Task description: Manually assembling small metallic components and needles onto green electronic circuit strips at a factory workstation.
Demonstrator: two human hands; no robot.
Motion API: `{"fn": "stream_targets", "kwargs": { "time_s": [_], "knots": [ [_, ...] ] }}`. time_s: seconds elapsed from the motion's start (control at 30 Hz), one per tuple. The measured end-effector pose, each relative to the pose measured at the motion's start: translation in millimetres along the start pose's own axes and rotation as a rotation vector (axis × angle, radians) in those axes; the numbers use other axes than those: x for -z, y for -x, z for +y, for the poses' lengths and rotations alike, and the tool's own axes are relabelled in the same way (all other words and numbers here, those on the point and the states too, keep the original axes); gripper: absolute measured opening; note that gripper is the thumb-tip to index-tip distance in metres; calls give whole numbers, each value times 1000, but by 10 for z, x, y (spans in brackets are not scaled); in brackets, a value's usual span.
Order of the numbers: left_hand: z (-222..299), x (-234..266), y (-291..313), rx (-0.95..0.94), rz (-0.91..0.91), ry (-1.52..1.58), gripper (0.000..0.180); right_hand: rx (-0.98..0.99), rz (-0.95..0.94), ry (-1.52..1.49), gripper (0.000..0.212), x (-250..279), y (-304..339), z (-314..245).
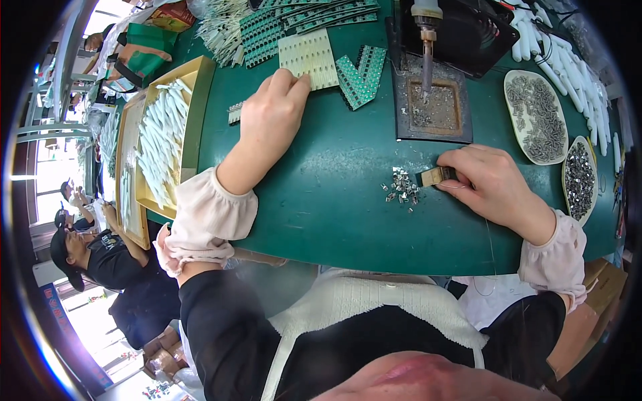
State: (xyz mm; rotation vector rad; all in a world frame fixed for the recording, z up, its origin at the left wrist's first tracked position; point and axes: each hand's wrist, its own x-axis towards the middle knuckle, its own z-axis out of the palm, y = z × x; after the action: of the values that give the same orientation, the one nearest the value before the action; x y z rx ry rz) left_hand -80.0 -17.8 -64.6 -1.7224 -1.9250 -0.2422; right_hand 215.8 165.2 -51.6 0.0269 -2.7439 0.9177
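Note:
My left hand [274, 110] is closed at the near edge of a pale yellow circuit board panel [309, 55], its fingertips pinching there. Rows of small marks run across that panel. Beside it on the right lie two green circuit board strips [361, 77]. My right hand [491, 180] grips a small tan-and-black block [435, 176] between thumb and fingers. A thin wire [490, 244] trails down from this hand past the table edge. Touching or just beside the block's left end is a loose heap of small shiny metal pieces [402, 186].
A soldering iron [428, 43] points down over a square tray [461, 110]. At right stand dishes of small springs [513, 90] and metal pieces [569, 194], near white tubes [568, 63]. A box [190, 134] of white tubes is at left. People sit further left.

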Motion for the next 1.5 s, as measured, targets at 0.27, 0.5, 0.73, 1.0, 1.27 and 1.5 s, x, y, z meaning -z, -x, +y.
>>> {"fn": "stream_targets", "kwargs": {
  "time_s": [0.27, 0.5, 0.73, 1.0, 1.27, 1.5],
  "knots": [
    [-128, 96, -119, 116, 41, 145, 6, -5, -13, 3, 29, 4, 0, -2],
    [-20, 365, -253, 463, -185, 534, 21, -3, -35, 26, 28, 34, 17, -21],
    [111, 520, -136, 122, -143, 264, 31, -17, -37, 67, 27, 99, 29, -75],
    [47, 109, -508, -259, -217, 282, 47, -56, -51, 163, 26, 150, 40, -96],
    [-49, 2, -690, -374, -204, 366, 34, -58, -101, 119, 28, 134, 48, -84],
    [68, 292, -810, -479, -122, 272, 32, -86, -115, 99, 28, 117, 20, -87]
  ]
}}
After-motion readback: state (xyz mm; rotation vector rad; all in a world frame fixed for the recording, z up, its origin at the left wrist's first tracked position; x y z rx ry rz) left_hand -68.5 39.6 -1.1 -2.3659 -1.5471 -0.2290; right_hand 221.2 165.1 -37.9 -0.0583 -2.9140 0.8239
